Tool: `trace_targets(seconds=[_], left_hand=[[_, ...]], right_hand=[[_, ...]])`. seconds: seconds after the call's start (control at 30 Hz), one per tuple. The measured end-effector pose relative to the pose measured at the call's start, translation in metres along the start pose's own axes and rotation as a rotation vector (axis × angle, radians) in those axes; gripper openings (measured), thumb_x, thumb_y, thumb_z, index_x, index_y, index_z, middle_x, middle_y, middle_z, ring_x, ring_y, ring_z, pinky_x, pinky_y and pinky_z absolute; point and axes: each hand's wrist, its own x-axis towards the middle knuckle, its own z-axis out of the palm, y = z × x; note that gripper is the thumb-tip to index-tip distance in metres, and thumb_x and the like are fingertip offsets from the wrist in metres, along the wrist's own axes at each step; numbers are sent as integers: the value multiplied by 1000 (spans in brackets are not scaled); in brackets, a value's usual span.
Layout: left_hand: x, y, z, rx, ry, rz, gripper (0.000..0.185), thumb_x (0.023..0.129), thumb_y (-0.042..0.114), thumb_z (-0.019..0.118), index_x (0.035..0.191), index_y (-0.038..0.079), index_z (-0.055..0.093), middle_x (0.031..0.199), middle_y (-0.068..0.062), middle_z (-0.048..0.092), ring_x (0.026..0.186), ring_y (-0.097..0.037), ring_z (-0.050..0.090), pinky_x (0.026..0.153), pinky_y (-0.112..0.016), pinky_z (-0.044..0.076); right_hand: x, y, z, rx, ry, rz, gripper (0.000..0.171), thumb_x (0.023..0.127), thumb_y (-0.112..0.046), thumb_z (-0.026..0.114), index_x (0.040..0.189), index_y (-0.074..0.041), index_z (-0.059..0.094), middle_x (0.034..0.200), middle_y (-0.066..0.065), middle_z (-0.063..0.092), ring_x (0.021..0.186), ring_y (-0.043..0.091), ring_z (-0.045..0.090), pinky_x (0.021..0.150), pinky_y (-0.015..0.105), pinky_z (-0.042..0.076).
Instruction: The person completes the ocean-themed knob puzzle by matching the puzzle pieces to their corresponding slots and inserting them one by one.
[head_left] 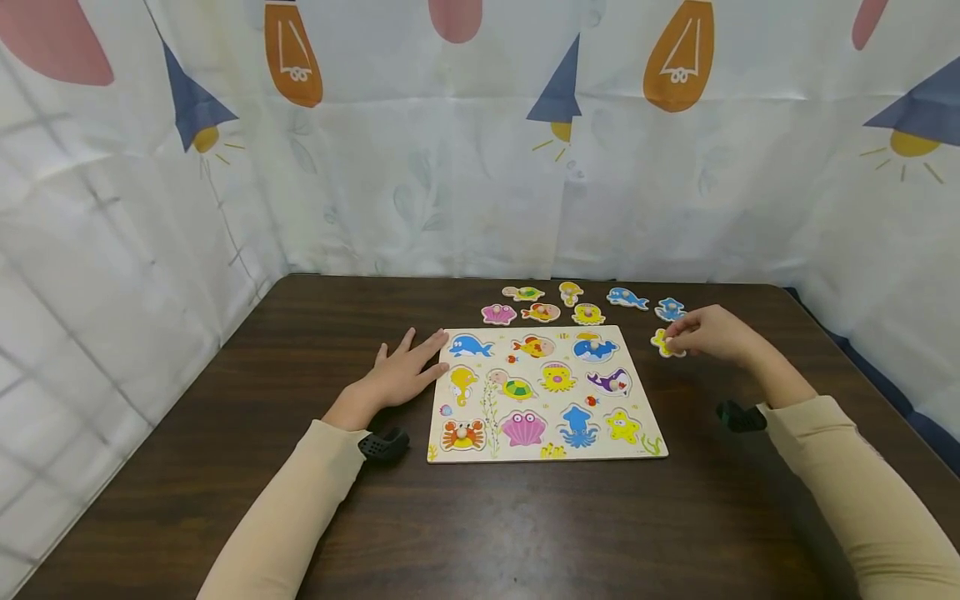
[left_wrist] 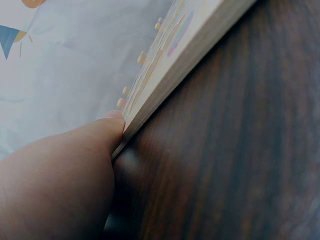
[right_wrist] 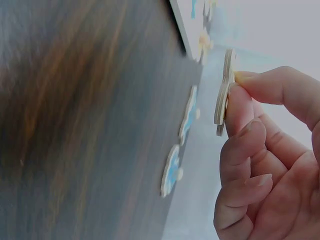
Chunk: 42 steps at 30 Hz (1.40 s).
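Brown table (head_left: 525,533) bears the board (head_left: 551,404); the left hand (head_left: 401,372), spread wide, rests on its left edge, probably steadying it. The right hand (head_left: 708,333) pinches the star (head_left: 660,342) near the board's far right corner, likely for fine control

The yellow star piece (head_left: 660,340) is pinched between the thumb and forefinger of your right fingers (right_wrist: 282,86). It is a thin wooden cutout with a pale border, held roughly level and clear of the counter (head_left: 525,529); part of its yellow face is hidden behind your fingertips.

The puzzle board (head_left: 551,401), pale wood printed with colorful sea creatures, lies flat, its edge touching your left fingers (head_left: 427,347). A crab piece (head_left: 463,435) sits in it, nearer you than those fingers; a dark-blue whale piece (head_left: 594,351) and purple whale piece (head_left: 609,383) sit to their right.
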Motion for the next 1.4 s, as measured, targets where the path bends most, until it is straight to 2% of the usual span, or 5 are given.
trace_targets(seconds=[0.43, 0.67, 0.87, 1.17, 1.4], left_hand=[[1, -3, 0, -4, 12, 1, 70, 108, 48, 46, 166, 20, 19, 171, -3, 15, 155, -42, 0, 112, -76, -5], [0, -3, 0, -6, 13, 1, 69, 108, 48, 46, 166, 20, 19, 171, -4, 16, 155, -42, 0, 112, -75, -6], [0, -3, 0, -4, 8, 4, 70, 108, 48, 45, 166, 19, 19, 171, -4, 15, 155, -42, 0, 112, -76, -5], [1, -3, 1, -7, 8, 1, 70, 108, 48, 45, 166, 20, 19, 171, -4, 15, 155, -42, -1, 112, -75, -6], [2, -2, 1, -7, 4, 1, 70, 108, 48, 45, 167, 20, 18, 171, -3, 14, 155, -41, -1, 113, -75, -6]], right_hand=[[-8, -28, 25, 6, -44, -64, 26, 93, -16, 74, 109, 4, 73, 80, 0, 68, 76, 23, 59, 71, 40, 53], [-15, -40, 39, 28, -52, -67, 22, 92, -14, 75, 106, 2, 73, 78, 1, 63, 72, 20, 53, 60, 31, 44], [-21, -44, 46, 51, -80, -117, 15, 89, -10, 76, 99, 1, 74, 75, 1, 60, 69, 18, 51, 57, 28, 40], [-27, -48, 59, 67, -147, -142, 13, 87, -9, 78, 97, -1, 74, 73, 0, 58, 71, 19, 52, 59, 26, 41], [-35, -51, 68, 35, -176, -173, 11, 85, -10, 79, 92, -5, 73, 70, -2, 58, 67, 16, 51, 57, 25, 39]])
